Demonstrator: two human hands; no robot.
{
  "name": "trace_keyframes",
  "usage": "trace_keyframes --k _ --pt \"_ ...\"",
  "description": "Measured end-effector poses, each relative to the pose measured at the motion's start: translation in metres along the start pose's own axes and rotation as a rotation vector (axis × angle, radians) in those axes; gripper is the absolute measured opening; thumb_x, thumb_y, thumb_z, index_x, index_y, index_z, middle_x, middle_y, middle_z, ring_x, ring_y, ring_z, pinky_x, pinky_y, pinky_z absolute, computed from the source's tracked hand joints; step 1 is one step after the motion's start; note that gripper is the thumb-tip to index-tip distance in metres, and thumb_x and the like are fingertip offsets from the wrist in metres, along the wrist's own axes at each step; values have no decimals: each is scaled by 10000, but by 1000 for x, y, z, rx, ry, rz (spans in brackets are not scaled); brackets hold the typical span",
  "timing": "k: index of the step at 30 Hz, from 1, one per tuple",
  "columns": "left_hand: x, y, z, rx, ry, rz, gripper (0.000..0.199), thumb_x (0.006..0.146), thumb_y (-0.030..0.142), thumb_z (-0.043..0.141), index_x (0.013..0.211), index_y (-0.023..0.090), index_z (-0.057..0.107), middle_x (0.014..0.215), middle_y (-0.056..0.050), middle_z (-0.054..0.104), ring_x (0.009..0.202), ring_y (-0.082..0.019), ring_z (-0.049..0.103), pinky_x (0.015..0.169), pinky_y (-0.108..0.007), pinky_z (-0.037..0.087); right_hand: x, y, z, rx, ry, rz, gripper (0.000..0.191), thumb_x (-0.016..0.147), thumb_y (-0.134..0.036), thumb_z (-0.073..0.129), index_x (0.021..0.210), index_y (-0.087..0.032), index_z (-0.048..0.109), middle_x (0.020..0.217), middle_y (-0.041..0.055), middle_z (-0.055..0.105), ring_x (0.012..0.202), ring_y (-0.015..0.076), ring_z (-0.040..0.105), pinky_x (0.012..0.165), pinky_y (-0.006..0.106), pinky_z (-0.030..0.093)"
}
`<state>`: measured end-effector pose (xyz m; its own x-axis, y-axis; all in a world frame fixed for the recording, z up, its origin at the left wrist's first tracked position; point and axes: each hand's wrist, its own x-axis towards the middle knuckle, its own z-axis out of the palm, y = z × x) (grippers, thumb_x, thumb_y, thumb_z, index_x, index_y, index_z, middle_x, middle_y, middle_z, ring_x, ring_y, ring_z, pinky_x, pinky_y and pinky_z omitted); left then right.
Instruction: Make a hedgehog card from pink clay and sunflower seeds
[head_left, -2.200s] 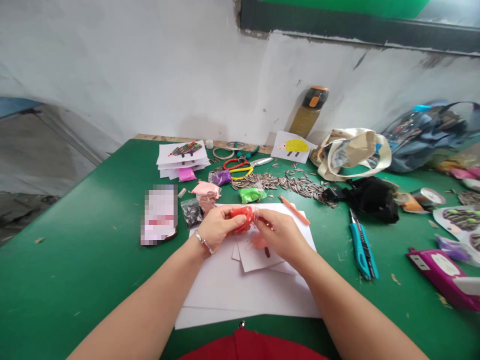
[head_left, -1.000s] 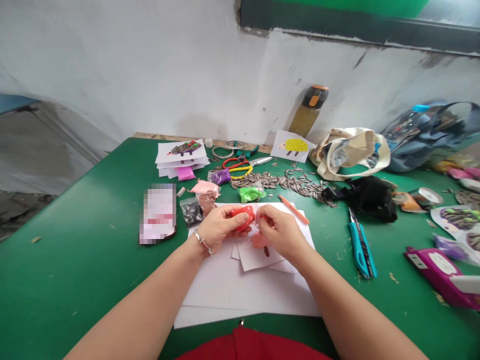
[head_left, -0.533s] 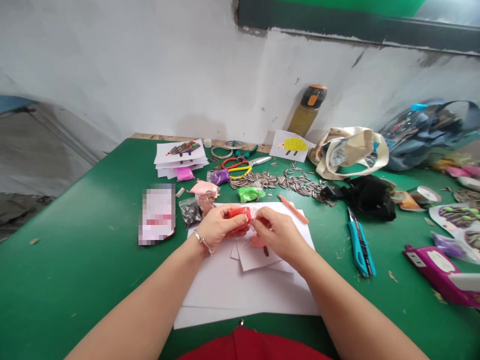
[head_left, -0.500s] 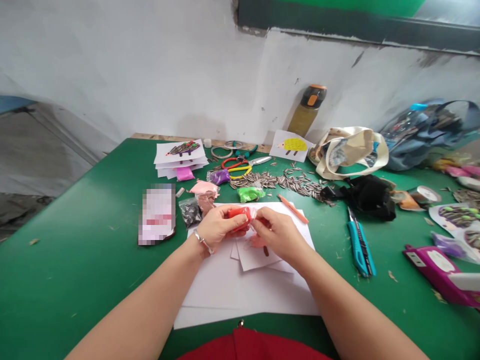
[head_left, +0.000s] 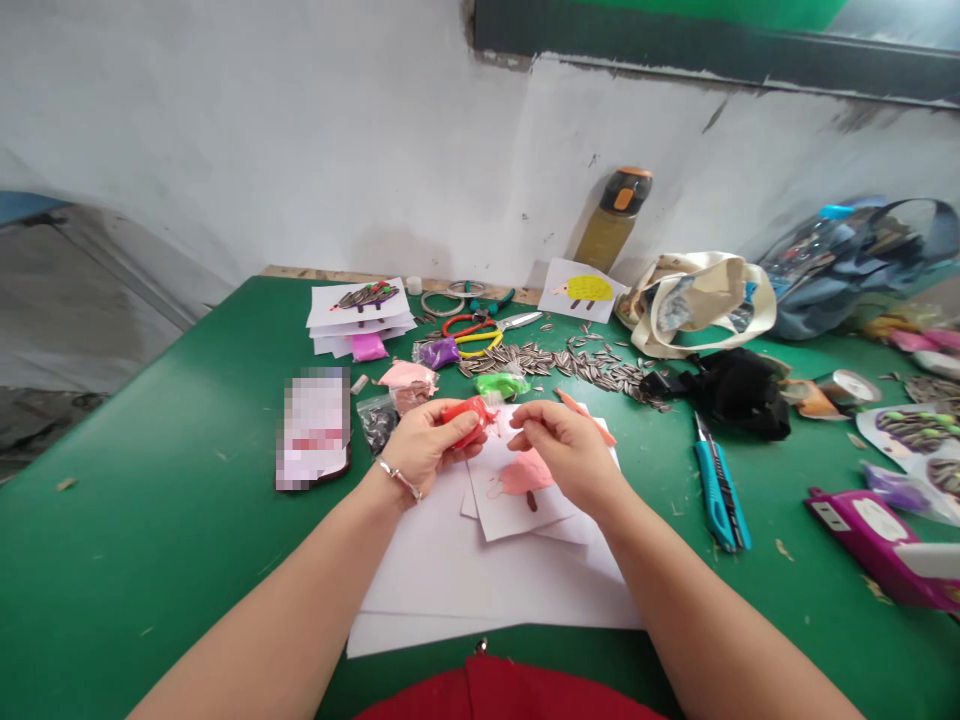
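Two hands at work over a white card [head_left: 491, 515] near the front edge of the desk [head_left: 112, 530]. The left hand [head_left: 424, 450] is clenched round red clay [head_left: 466, 420] in clear wrap, and the right hand's [head_left: 566, 450] fingertips are pinched, can't tell on what. Pink clay [head_left: 521, 472] and a brown stem [head_left: 531, 500] are already on the card, no seeds on it yet; sunflower seeds [head_left: 559, 358] still lie piled toward the far edge.

Evenly bright scene with soft, faint shadows and mild sheen on the green table [head_left: 127, 560]; wide-angle distortion curves the edges; one pixelated patch [head_left: 312, 428].

Two hands [head_left: 427, 445] [head_left: 566, 450], one red clay packet [head_left: 466, 420].
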<state>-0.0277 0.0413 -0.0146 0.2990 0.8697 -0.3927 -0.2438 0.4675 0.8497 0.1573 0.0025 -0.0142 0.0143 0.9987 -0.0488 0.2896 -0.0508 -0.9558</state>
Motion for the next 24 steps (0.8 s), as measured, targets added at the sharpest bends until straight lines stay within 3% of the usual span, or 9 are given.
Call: trace_keyframes --k 6,10,17,24 --pt "0 7 -1 -91 134 96 317 777 227 704 1062 135 600 907 -82 677 779 -163 678 766 -319 575 3 2 -3 312 -30 104 163 789 -271 606 921 -188 651 924 51 689 945 187 666 887 349 510" --pt "-1 9 0 -96 149 116 353 786 103 653 1127 141 570 977 -93 679 812 -160 686 802 -313 569 3 1 -2 396 -41 132 154 767 -255 635 905 -190 658 936 44 689 967 190 661 921 353 504" --pt "-1 7 -2 -81 92 101 383 759 125 683 1127 131 573 857 -74 685 795 -170 681 769 -312 569 4 2 -2 297 -43 116 200 826 -320 582 973 -198 638 942 37 674 754 136 671 731 298 546" --pt "-6 6 2 -31 -90 45 529 684 199 770 1170 159 566 1010 -90 665 799 -181 679 755 -321 554 4 3 1 237 -82 198 287 830 -356 570 1066 -199 611 739 0 642 601 113 620 578 249 496"
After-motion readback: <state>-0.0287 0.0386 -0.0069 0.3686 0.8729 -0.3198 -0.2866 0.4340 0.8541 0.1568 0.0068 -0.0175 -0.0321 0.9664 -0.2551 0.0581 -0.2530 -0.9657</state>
